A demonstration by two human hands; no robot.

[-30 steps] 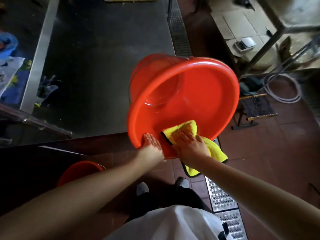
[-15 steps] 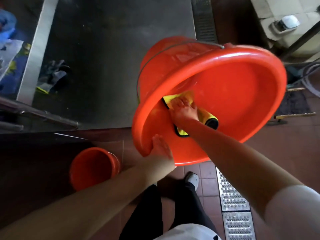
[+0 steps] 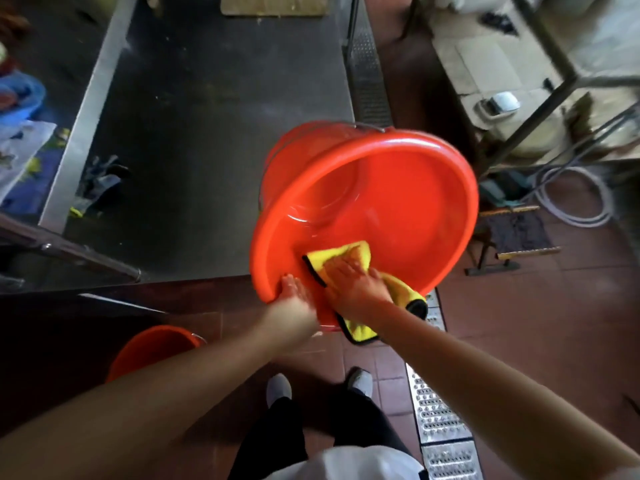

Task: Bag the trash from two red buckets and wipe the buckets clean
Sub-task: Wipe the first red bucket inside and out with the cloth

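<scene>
The left hand (image 3: 294,294) grips the near rim of the tilted red plastic bucket (image 3: 408,202); the right hand (image 3: 356,282), fingers spread flat, presses a yellow microfibre cloth (image 3: 341,256) against its inner wall.

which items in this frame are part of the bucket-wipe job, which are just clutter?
In the job:
- tilted red bucket, left hand on its rim
- yellow cloth, pressed inside the bucket by right hand
- second red bucket on the floor

Lying about:
- gloves on the steel table
- coiled hose
- floor drain grate
</scene>
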